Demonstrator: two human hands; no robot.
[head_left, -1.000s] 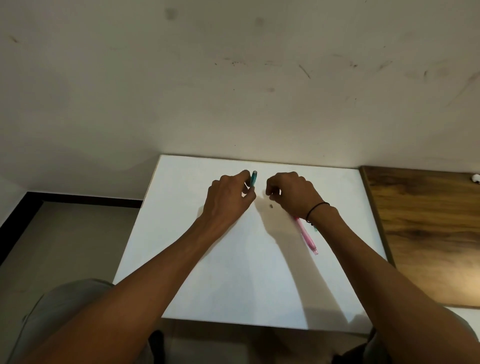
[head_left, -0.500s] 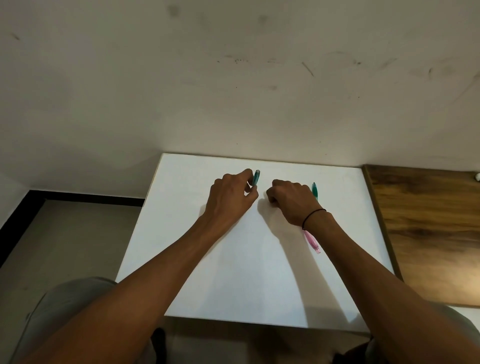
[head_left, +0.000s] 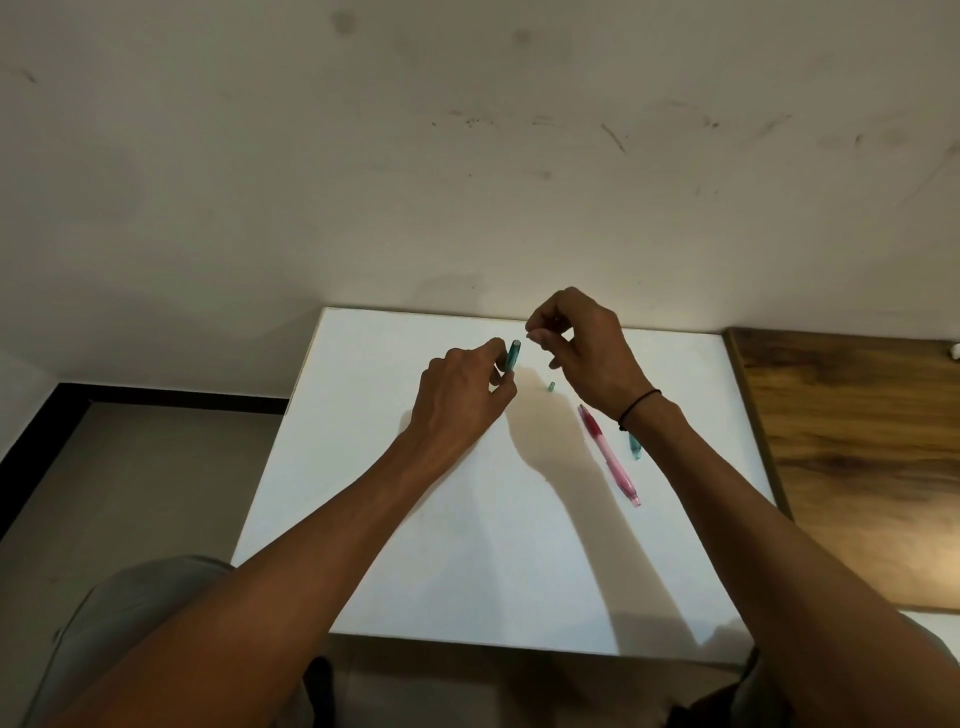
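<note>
- Nearest, at the bottom edge, the person's grey trousers show on the left, and both bare forearms rise from the lower corners and converge toward the far half of the white table.
- The left forearm runs diagonally up and to the right, with its wrist nearly straight over the table's middle.
- The right forearm runs up and to the left. A thin black band circles its wrist, which is bent so the hand arches above the surface.
- A pink pen lies flat on the table just inside the right wrist, slanted, with its tip pointing toward the near right.
- A short teal part lies beside the pink pen, partly hidden by the right wrist.
- A tiny teal piece sits alone on the table between the two hands, touching neither.
- The left hand is seen from its back, knuckles up and fingers curled. It grips a teal pen barrel between thumb and fingertips, and the barrel stands almost upright, its top end poking above the fingers.
- The right hand is raised higher, near the table's far edge, just right of the barrel and not touching it. Its thumb and forefinger are drawn together in a pinch and the other fingers are curled beneath. I cannot tell whether anything is held in that pinch.
- A wooden surface adjoins the table on the right.
- Farthest back is a scuffed pale wall.
</note>
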